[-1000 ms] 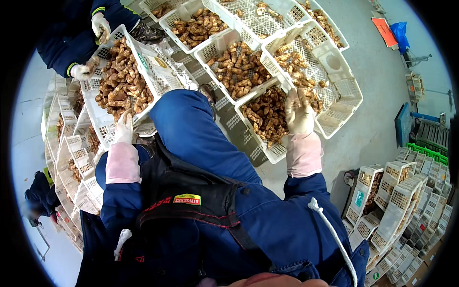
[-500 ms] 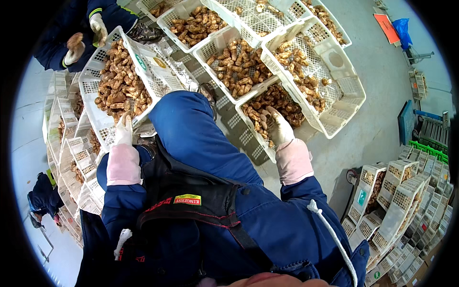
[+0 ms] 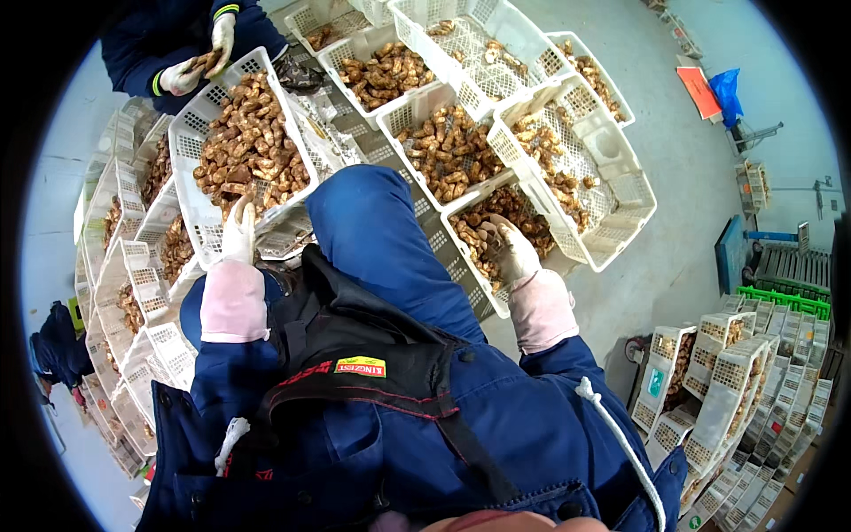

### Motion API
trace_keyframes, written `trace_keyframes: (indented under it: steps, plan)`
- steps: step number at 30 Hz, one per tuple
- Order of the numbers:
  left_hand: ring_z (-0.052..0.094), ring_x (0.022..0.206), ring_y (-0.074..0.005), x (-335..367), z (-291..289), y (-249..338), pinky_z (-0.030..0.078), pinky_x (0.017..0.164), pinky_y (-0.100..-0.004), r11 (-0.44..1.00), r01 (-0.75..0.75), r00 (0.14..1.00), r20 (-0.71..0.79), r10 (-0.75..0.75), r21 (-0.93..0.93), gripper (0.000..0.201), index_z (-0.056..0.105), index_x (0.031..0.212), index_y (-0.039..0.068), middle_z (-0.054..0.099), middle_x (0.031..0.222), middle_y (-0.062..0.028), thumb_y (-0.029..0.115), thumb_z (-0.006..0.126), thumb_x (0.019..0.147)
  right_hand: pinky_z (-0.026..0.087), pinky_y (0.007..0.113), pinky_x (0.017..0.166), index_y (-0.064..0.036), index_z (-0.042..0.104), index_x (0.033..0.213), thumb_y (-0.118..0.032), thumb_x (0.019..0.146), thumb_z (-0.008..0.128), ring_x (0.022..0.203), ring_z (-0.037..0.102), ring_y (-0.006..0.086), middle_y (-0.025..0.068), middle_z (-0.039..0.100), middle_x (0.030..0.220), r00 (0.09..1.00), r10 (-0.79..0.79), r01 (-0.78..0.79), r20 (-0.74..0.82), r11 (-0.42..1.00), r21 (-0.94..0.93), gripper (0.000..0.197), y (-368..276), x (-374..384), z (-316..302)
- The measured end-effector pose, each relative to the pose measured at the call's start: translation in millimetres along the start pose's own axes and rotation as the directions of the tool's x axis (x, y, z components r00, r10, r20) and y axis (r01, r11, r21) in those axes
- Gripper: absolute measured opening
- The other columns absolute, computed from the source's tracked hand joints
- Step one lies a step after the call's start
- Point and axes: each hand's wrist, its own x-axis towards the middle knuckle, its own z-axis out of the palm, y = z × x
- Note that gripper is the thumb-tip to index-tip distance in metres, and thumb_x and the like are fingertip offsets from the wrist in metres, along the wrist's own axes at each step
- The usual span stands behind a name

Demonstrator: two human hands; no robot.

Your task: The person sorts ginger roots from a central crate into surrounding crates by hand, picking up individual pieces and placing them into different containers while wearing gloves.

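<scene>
Both arms (image 3: 232, 301) reach forward — left hand (image 3: 238, 232) at a crate (image 3: 202, 235), right hand (image 3: 516, 254) over mushrooms (image 3: 532, 226), well apart, grips unclear.

- Grey floor (image 3: 687, 155): smooth from where I stand, with white crate stacks (image 3: 665, 359) toward its right side.
- Left crate (image 3: 202, 232), perforated white plastic: brown mushrooms (image 3: 253, 146) piled along it, down to the near end; pale mesh shows by its left edge.
- Middle crate (image 3: 401, 118): mushrooms over most of the bottom.
- Low crate (image 3: 498, 301): well covered too, its right edge tucked under the upper crate (image 3: 612, 137).
- That upper one has them strung along its left edge, the near right corner bare.
- Far crate (image 3: 439, 62): just a scattering, some near the right edge.
</scene>
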Motion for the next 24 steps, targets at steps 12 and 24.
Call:
trace_keyframes:
  steps: [12,24]
  plan:
    - [0.056,0.116,-0.0165,-25,-18,-7,0.042,0.101,-0.0272,0.963,0.037,0.999,0.010,-0.036,-0.267,0.035,0.054,0.130,0.000,0.061,0.126,-0.0105,0.020,0.050,0.102,0.052,0.025,0.078,0.0003,0.056,0.129,-0.014,0.096,0.057,0.098,0.065,0.0182,0.0115,0.068,0.110,0.973,-0.213,0.228,0.091,0.810,-0.541,0.036,-40,12,31]
    - [0.058,0.116,-0.0179,-9,-6,-1,0.041,0.102,-0.0282,0.973,0.002,0.984,-0.171,0.039,0.231,0.033,0.056,0.128,-0.002,0.063,0.124,-0.0112,0.017,0.049,0.101,0.047,0.039,0.093,-0.0088,0.056,0.129,-0.037,0.091,0.059,0.113,0.059,0.0300,0.0183,0.060,0.127,0.789,-0.509,-0.520,-0.343,-0.258,-0.814,0.048,-154,173,-187]
